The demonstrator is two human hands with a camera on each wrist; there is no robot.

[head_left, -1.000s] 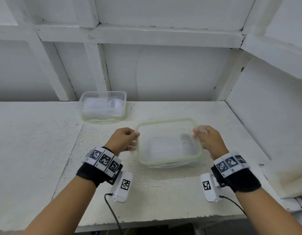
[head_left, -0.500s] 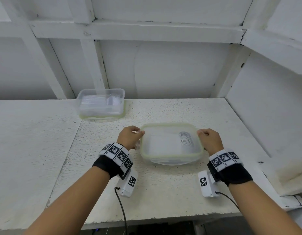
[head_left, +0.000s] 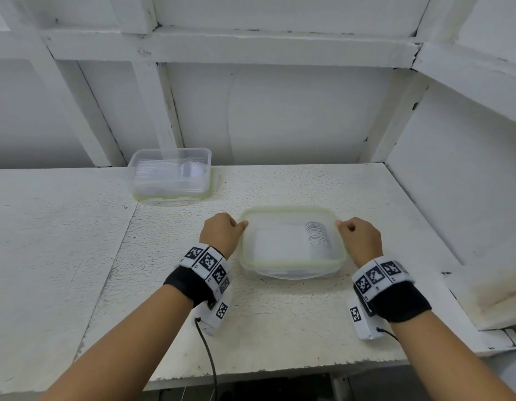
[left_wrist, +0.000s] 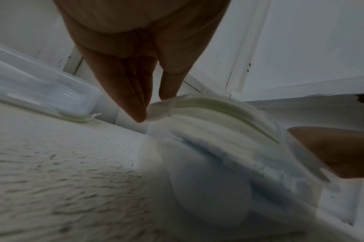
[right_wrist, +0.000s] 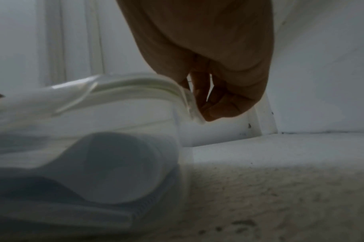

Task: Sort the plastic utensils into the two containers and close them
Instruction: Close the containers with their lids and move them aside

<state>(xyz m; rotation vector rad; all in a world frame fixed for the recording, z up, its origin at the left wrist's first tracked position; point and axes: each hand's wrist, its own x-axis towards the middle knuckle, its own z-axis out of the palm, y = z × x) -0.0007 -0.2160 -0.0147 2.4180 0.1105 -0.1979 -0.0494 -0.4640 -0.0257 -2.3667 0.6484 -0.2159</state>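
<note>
Two hands hold a green-rimmed lid on a clear container of plastic spoons, on a white table

The left hand curls its fingers round the lid's left flap, and the right hand pinches the flap on the right edge. The near container sits mid-table, its stacked spoons showing through near the right wall. A second container of clear utensils stands well apart at the back left, close to the wall. Bare table lies between the container and the front edge, with more to the left; a raised ledge bounds the right side
</note>
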